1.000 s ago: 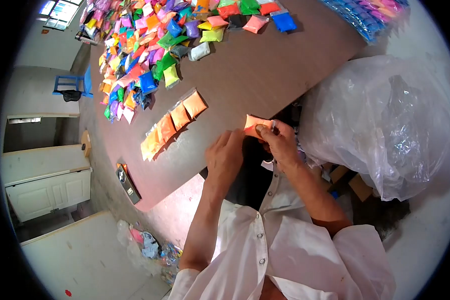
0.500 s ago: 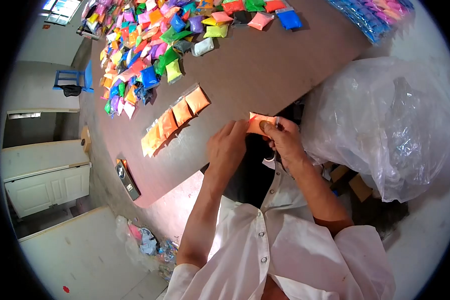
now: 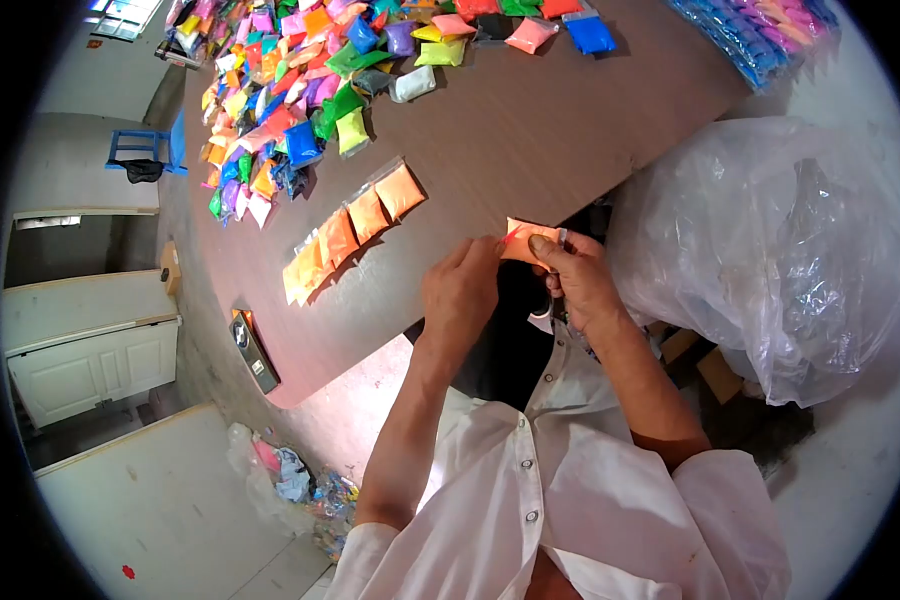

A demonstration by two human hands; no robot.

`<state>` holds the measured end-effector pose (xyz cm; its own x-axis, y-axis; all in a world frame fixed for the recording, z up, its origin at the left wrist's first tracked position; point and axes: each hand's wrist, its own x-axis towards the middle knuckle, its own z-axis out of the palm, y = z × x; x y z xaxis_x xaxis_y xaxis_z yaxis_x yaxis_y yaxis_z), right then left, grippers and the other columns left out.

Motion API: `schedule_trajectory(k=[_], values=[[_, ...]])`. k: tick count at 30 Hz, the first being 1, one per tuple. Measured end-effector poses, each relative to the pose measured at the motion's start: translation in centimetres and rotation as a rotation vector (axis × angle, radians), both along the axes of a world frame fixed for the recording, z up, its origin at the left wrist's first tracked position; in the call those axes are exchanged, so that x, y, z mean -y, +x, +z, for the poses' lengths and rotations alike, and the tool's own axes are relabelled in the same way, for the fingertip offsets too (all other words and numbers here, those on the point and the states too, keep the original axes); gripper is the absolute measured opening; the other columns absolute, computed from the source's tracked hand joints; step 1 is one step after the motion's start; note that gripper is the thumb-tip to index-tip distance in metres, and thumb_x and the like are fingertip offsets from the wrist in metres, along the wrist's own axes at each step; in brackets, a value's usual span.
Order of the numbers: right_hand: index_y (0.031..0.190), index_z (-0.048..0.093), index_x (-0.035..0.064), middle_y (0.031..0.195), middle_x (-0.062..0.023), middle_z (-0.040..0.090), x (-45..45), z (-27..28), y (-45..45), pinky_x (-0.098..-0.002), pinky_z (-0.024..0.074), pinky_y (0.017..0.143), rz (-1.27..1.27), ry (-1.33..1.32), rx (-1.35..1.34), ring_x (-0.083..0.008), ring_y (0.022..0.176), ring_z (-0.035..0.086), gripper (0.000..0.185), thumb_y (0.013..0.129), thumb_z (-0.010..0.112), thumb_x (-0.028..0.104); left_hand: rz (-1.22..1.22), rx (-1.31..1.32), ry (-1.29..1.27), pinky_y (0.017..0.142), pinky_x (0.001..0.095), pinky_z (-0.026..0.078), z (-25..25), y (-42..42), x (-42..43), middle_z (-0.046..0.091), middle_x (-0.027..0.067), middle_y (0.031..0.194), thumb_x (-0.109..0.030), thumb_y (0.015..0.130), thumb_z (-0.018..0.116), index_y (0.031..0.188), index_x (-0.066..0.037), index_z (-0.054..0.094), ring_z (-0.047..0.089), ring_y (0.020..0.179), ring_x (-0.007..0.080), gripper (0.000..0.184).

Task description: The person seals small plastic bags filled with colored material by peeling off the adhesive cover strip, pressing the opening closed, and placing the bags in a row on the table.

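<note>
My right hand (image 3: 582, 280) grips a small orange packet (image 3: 523, 247) near the table's edge, thumb pressed on top and fingers beneath. At the packet's left end, the fingers of my left hand (image 3: 460, 292) are pinched together, and a thin red streak (image 3: 512, 236) shows beside their tips; what exactly they hold is hidden. To the left lies a slanting row of several similar orange packets (image 3: 338, 236), partly overlapping, in clear plastic wrapping.
A heap of many-coloured packets (image 3: 300, 95) covers the far left of the brown table (image 3: 530, 130). A large clear plastic bag (image 3: 760, 260) bulges at the right. A dark box-like object (image 3: 254, 350) lies at the near-left corner. Bundled packets (image 3: 760, 40) sit at the top right.
The packet and both hands have shifted slightly right in view, and the packet tilts a little differently. My grip on it stays the same. The row of orange packets is unchanged.
</note>
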<state>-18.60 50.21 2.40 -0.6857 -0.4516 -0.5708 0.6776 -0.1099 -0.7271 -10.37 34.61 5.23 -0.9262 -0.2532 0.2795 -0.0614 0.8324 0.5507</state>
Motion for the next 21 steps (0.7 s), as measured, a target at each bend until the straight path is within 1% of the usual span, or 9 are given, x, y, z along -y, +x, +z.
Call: schedule_trajectory(k=[2,4,9,11,14,15,16,17,21], values=[[0.099,0.072,0.0094,0.079,0.0020,0.062,-0.1,0.0,-0.1,-0.0184,0.0368,0.050,-0.003,-0.009,0.024,-0.0032,0.057,0.048,0.016,0.098,0.076,0.025,-0.022,-0.019,0.073,0.067,0.0377,0.058,0.3,0.5,0.2,0.073,0.0159,0.090,-0.002,0.097,0.070,0.099,-0.001,0.071,0.073,0.077,0.0337,0.003],[0.100,0.073,0.0068,0.077,0.0020,0.062,-0.3,-0.7,-0.3,-0.0204,0.0372,0.048,0.011,-0.080,0.090,-0.0047,0.056,0.050,0.017,0.095,0.077,0.023,-0.043,-0.038,0.072,0.067,0.0376,0.058,-0.1,1.7,0.2,0.073,0.0157,0.090,-0.002,0.097,0.071,0.099,-0.001,0.071,0.073,0.076,0.0332,0.003],[0.098,0.071,0.0092,0.078,0.0017,0.062,-0.3,-0.3,-0.8,-0.0196,0.0343,0.048,0.033,-0.075,0.098,-0.0040,0.055,0.047,0.015,0.096,0.076,0.023,-0.044,-0.053,0.040,0.066,0.0371,0.058,-0.1,1.8,-0.2,0.072,0.0153,0.089,0.001,0.095,0.072,0.100,-0.002,0.071,0.073,0.076,0.0320,0.005],[0.099,0.070,0.0108,0.078,0.0013,0.062,-0.5,-0.4,-0.7,-0.0187,0.0332,0.048,0.036,-0.034,0.096,-0.0034,0.055,0.046,0.014,0.098,0.076,0.023,0.013,-0.099,0.090,0.062,0.0418,0.055,0.5,1.8,-0.4,0.069,0.0124,0.083,-0.006,0.095,0.071,0.100,-0.007,0.070,0.070,0.073,0.0339,0.006],[0.098,0.069,0.0110,0.078,0.0008,0.061,-0.7,-0.7,-1.0,-0.0186,0.0326,0.047,0.059,-0.099,0.137,-0.0032,0.054,0.046,0.015,0.098,0.076,0.024,-0.015,-0.063,0.050,0.062,0.0421,0.055,0.3,1.6,0.6,0.068,0.0120,0.083,-0.007,0.096,0.071,0.101,-0.008,0.070,0.070,0.073,0.0345,0.005],[0.098,0.070,0.0083,0.078,0.0004,0.061,-0.7,-0.6,-1.1,-0.0191,0.0327,0.047,0.050,-0.116,0.151,-0.0036,0.053,0.045,0.016,0.096,0.077,0.023,-0.015,-0.062,0.051,0.062,0.0421,0.055,0.0,1.5,0.7,0.068,0.0120,0.083,-0.007,0.096,0.071,0.101,-0.008,0.070,0.070,0.073,0.0345,0.005],[0.099,0.071,0.0056,0.078,-0.0001,0.061,-0.8,-0.6,-1.1,-0.0197,0.0329,0.047,0.040,-0.131,0.166,-0.0040,0.053,0.044,0.018,0.094,0.077,0.022,-0.034,-0.064,0.064,0.063,0.0395,0.055,-0.3,1.3,0.6,0.069,0.0143,0.085,-0.005,0.097,0.070,0.101,-0.004,0.070,0.071,0.074,0.0341,0.004],[0.099,0.071,0.0056,0.078,-0.0001,0.061,-0.9,-0.5,-1.2,-0.0197,0.0329,0.047,0.037,-0.128,0.165,-0.0040,0.053,0.044,0.018,0.094,0.077,0.022,-0.055,-0.067,0.077,0.064,0.0369,0.056,-0.6,1.1,0.6,0.070,0.0165,0.086,-0.003,0.098,0.070,0.101,-0.001,0.071,0.072,0.074,0.0338,0.004],[0.097,0.069,0.0058,0.077,-0.0010,0.061,-0.8,-0.3,-1.2,-0.0194,0.0319,0.046,0.043,-0.116,0.173,-0.0038,0.053,0.045,0.019,0.094,0.078,0.022,-0.055,-0.035,0.101,0.065,0.0373,0.056,-0.1,0.1,0.6,0.071,0.0162,0.087,-0.003,0.098,0.070,0.101,-0.001,0.071,0.072,0.074,0.0332,0.004]])
